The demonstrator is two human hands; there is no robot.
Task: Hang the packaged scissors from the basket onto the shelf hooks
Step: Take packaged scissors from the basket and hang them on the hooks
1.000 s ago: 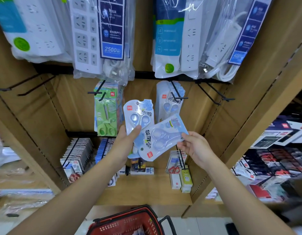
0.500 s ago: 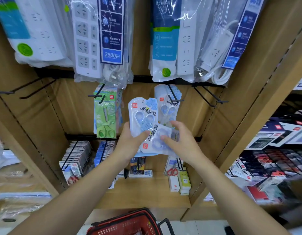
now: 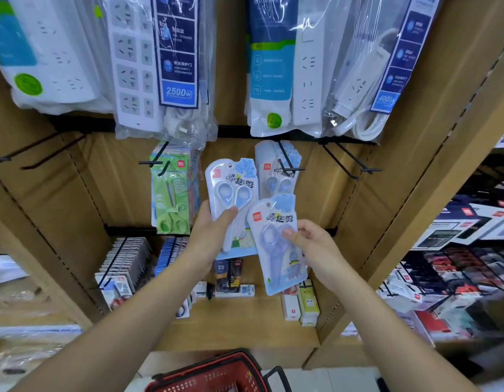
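Two scissor packs held up near the shelf hooks.
Both arms reach up and forward. The left grip [image 3: 208,233] holds the left pack [image 3: 231,182] upright, thumb on its front. The right grip [image 3: 315,244] pinches the right pack [image 3: 273,219] by its edge, a bit tilted, partly covering the left pack. Both packs are just below a hook [image 3: 290,165]. The red basket [image 3: 216,374] sits down low.

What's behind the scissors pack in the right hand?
The front pack, in the right hand, covers the lower right corner of the rear pack in the left hand. Small boxes show below it; anything hanging directly behind is hidden.
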